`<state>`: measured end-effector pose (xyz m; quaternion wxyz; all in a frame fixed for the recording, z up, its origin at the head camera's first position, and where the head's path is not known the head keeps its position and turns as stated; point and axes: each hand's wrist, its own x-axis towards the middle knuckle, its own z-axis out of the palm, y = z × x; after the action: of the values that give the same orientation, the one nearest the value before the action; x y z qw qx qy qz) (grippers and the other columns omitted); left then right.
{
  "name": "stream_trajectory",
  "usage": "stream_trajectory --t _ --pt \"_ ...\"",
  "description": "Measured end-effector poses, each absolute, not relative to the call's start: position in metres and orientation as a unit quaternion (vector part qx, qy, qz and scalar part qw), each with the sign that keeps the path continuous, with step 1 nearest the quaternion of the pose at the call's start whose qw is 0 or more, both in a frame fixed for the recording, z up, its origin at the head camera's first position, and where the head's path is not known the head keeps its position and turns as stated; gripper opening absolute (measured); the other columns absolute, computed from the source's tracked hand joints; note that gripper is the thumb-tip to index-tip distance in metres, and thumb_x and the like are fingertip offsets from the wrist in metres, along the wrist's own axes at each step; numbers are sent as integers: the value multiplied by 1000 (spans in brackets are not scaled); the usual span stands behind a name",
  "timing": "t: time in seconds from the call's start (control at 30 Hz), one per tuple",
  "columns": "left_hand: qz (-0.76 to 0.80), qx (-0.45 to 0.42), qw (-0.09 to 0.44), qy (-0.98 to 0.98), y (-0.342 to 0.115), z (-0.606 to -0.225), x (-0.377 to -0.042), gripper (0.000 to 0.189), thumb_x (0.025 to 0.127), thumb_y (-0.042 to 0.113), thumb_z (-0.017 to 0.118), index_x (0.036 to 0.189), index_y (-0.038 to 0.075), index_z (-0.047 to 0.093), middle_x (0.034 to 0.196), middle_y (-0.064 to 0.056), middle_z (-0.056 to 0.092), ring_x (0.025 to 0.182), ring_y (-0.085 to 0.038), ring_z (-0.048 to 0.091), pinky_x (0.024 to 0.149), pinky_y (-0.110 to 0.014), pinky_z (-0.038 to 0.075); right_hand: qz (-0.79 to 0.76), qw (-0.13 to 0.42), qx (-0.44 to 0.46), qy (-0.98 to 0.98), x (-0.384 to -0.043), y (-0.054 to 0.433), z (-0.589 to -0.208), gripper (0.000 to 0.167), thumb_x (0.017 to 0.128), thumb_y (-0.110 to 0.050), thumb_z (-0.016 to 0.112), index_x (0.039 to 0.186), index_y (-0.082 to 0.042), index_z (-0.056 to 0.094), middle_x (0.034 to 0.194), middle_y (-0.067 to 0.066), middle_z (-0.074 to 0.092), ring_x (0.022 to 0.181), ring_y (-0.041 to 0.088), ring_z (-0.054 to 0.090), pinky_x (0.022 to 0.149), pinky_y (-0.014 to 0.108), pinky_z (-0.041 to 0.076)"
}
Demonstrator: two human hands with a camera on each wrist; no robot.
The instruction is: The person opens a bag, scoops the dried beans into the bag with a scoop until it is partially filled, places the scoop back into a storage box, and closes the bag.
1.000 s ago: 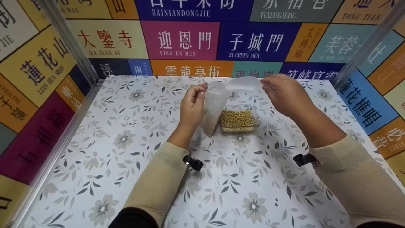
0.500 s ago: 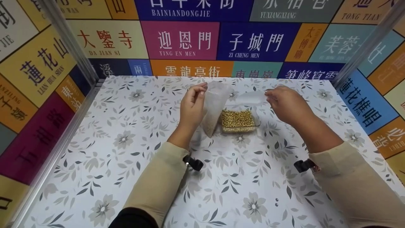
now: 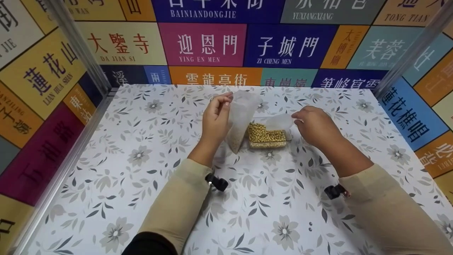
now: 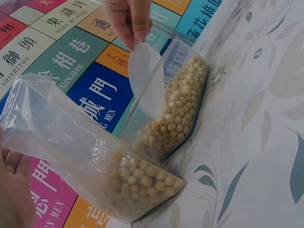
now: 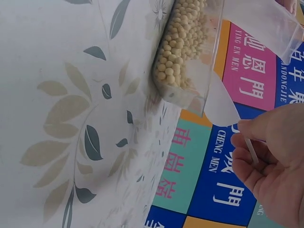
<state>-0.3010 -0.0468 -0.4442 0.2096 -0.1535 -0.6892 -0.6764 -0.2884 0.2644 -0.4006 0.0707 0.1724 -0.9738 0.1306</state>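
Note:
My left hand grips the upper side of a clear plastic bag, which stands upright with its bottom corner on the table. Pale yellow soybeans fill the low part of the bag. Just right of it sits a clear rectangular container with soybeans in it. In my right hand, thumb and fingers pinch the thin handle of a translucent white plastic scoop. The scoop's broad end dips inside the container, over the beans at its far side, as the left wrist view also shows.
A white cloth with grey flowers and leaves covers the table. Colourful panels with lettering stand along the back and sides, with metal posts at the corners. Each wrist wears a black camera.
My right hand has come down and nearer, bringing the scoop from above and behind the container into it. The left hand and the bag have stayed in place.

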Motion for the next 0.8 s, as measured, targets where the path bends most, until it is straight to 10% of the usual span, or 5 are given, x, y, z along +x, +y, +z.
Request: stream_trajectory --t 0.8 --pt "-673 -153 212 -692 -47 -446 -302 20 113 12 50 118 -3 62 146 -12 67 139 -21 64 120 -27 50 107 26 189 -976 -289 254 -408 29 105 -3 58 128 0 75 116 25 70 113 45 68 100 58 59"
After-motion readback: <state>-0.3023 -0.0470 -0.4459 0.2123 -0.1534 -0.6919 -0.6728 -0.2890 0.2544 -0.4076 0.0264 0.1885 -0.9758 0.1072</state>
